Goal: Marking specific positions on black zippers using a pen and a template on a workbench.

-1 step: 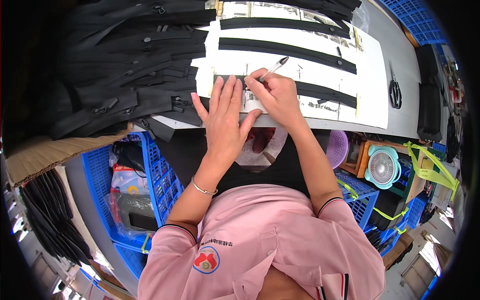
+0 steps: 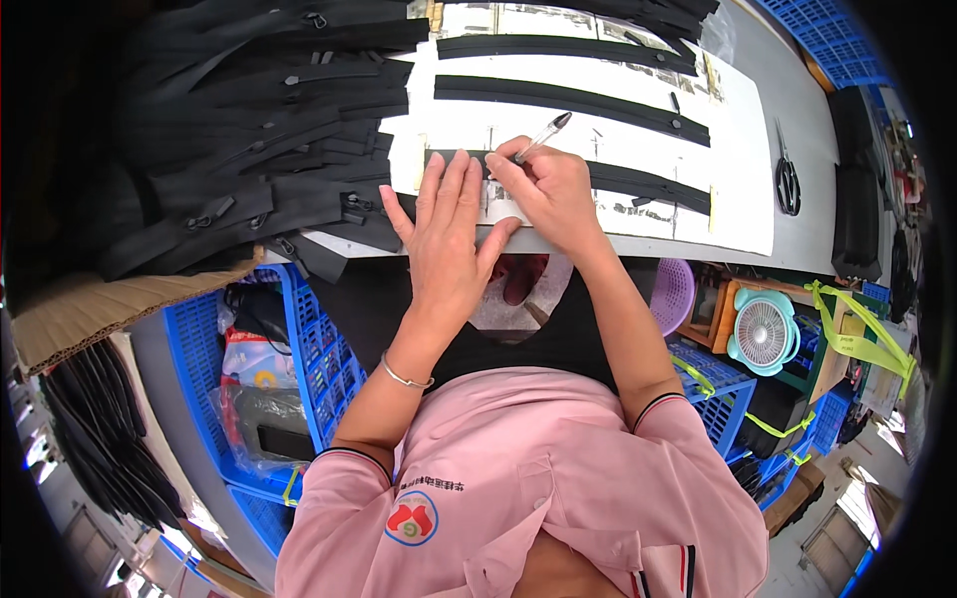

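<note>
Landmark: the white sheet on the grey table.

Nearest: pink shirt at the bottom edge, both forearms running up toward the sheet. Thin bracelet on the left wrist.

Below the sheet's near edge, under the table: blue crate to the left with bagged items in it, purple basket to the right, small teal fan further right, yellow-green straps beside the fan. Corrugated cardboard lies left of the crate.

At the sheet's near edge: left hand lies flat, fingers spread, palm down, pressing on the left end of the nearest black zipper strip and the sheet. Nothing gripped, hand is open. Right hand sits just beside it, touching the same strip, fingers pinched closed around a clear pen. Pen tip points down at the strip near the left fingertips (exact contact point hidden by the fingers).

Mid sheet: second black strip parallel to the first, slider near its right end. Far edge: third strip.

Left of the sheet: large pile of black zippers, overlapping the sheet's left edge.

Right of the sheet, on bare table: black scissors. Beyond that, a dark object at the table's right edge, can't tell what it is. Blue crate at the far right corner.
</note>
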A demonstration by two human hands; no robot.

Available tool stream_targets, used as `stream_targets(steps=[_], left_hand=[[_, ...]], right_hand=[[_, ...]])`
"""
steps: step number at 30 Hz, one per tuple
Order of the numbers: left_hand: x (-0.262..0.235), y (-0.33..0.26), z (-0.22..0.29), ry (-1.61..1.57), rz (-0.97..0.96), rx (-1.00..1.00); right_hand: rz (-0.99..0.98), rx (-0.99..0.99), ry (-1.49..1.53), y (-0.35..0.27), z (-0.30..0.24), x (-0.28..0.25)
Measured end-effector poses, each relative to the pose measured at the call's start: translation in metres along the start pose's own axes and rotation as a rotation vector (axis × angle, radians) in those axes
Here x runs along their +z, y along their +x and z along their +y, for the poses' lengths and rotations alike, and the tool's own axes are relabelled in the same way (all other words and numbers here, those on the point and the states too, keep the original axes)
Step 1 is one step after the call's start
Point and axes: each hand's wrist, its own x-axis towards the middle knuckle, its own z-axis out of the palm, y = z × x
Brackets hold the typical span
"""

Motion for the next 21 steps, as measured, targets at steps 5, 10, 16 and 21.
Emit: stream_targets(steps=[5, 10, 16, 21], left_hand=[[0.002, 0.001, 0.000, -0.003, -0.007, 0.011], [-0.001, 0.000, -0.001, 0.038, -0.043, -0.018], [0.000, 0.000, 0.000, 0.050, -0.045, -0.008], [0.004, 0.005, 0.009, 0.037, -0.053, 0.013]], right_hand=[[0.040, -0.079, -0.061, 0.000, -0.004, 0.001], [-0.019, -0.115, 0.029, -0.005, -0.001, -0.012], [0.399, 0.152, 0.106, -0.026, 0.012, -0.069], [0.361, 0.181, 0.095, -0.026, 0.032, -0.074]])
